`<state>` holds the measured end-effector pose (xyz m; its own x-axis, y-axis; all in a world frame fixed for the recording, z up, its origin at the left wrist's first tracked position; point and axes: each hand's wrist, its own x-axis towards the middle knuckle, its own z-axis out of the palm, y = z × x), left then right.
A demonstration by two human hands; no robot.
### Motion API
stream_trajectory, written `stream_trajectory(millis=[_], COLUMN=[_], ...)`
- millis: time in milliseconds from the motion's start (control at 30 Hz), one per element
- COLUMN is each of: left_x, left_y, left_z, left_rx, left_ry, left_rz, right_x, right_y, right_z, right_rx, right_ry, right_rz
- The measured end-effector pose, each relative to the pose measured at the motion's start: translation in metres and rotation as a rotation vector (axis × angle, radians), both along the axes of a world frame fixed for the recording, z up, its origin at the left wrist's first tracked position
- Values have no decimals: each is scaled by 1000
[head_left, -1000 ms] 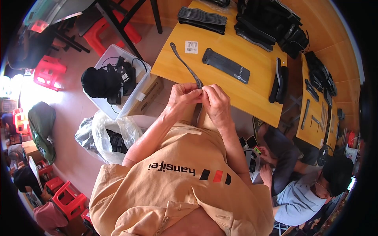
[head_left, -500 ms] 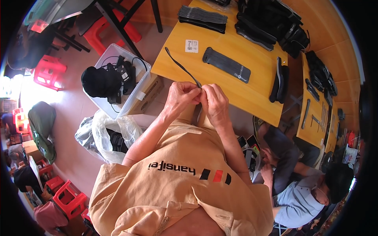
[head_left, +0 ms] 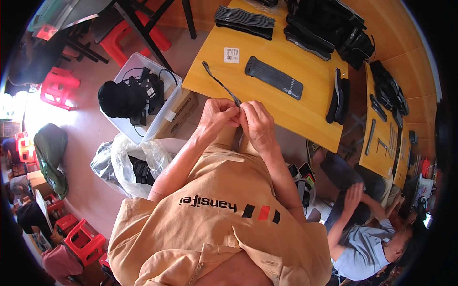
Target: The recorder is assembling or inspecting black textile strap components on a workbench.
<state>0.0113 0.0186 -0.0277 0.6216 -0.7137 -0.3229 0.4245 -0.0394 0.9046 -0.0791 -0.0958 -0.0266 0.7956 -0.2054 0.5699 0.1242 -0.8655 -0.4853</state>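
A narrow dark strap (head_left: 220, 83) is pinched between my two hands in front of my waist, at the near edge of the yellow table (head_left: 205, 57). Its free end stretches up and left over the tabletop. The fingers of my left hand (head_left: 217, 117) are closed on its lower part. Right beside them, my right hand (head_left: 257, 123) pinches the same spot, and the fingertips hide that end. Beyond my hands lies a flat dark grey strip stack (head_left: 274, 77). A white printed label (head_left: 232, 55) is stuck on the table to its left.
Grey strips (head_left: 245, 19) are stacked at the far edge, with black bags (head_left: 329, 24) to their right. A clear bin (head_left: 138, 57) of black gear and a plastic bag (head_left: 125, 159) stand at left. A co-worker (head_left: 360, 248) sits at lower right.
The strap and both my hands have shifted slightly; the strap's free end sits a little lower and further right. The co-worker at right has raised a hand and leaned.
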Motion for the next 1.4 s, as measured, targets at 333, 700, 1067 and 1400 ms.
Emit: stream_trajectory(millis=[333, 700, 1067, 1400], left_x=[-2, -7, -5, 0], left_y=[-2, -3, 2, 2], left_z=[-7, -12, 6, 10], left_rx=[139, 86, 237, 202], left_ry=[-135, -375, -573, -800], left_rz=[42, 44, -26, -129], right_x=[0, 2, -1, 1], right_y=[2, -3, 4, 1], right_z=[-6, -6, -11, -11], right_rx=[-47, 136, 746, 983], right_ry=[100, -10, 30, 128], right_rz=[26, -5, 31, 11])
